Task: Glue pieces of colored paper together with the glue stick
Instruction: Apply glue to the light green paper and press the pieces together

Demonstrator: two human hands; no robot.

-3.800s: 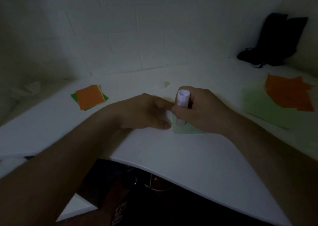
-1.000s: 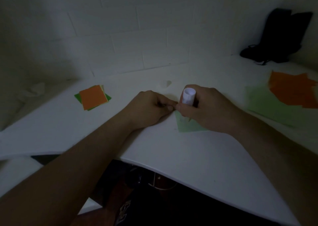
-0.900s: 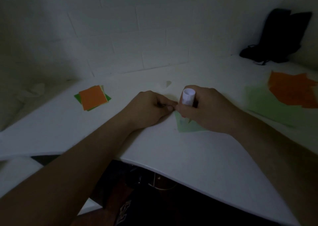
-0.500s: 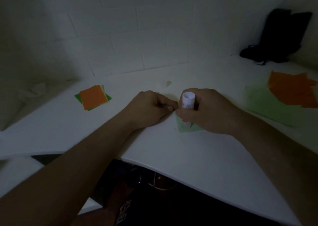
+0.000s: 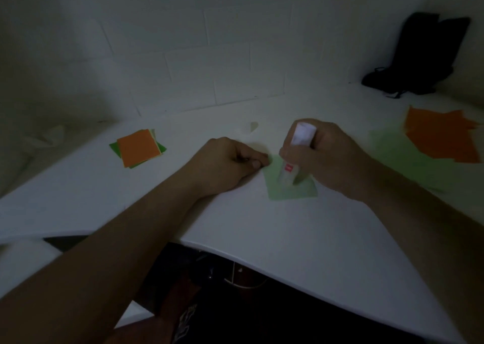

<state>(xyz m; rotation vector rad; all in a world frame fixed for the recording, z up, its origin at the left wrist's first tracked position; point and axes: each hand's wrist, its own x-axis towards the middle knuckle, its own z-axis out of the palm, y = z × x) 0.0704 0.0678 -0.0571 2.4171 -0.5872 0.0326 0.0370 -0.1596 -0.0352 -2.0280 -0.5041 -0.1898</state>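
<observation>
Hands work close together near the middle of the white table (image 5: 288, 239). The right hand (image 5: 324, 155) is wrapped around a white glue stick (image 5: 296, 155), fingers curled round its barrel, the stick tilted with its upper end leaning away and to the right. Its lower end presses onto a small light green paper square (image 5: 290, 186) that lies flat on the table just under that hand. A small red mark shows on the lower part of the stick.

The left hand (image 5: 230, 163) rests on the table just left of the square, fingers curled under, fingertips at the square's upper left corner. Whether they pinch the paper or only press it down is too dim to tell. The two hands are near each other but not touching.

Farther left on the table sits a small stack of paper squares (image 5: 137, 148), orange on top with green and pale edges showing beneath. To the right lie larger light green sheets (image 5: 398, 155), with loose orange sheets (image 5: 442, 139) overlapping their far edge. A black bag (image 5: 424, 58) stands in the far right corner against the white tiled wall (image 5: 209, 55). The whole scene is dimly lit.
</observation>
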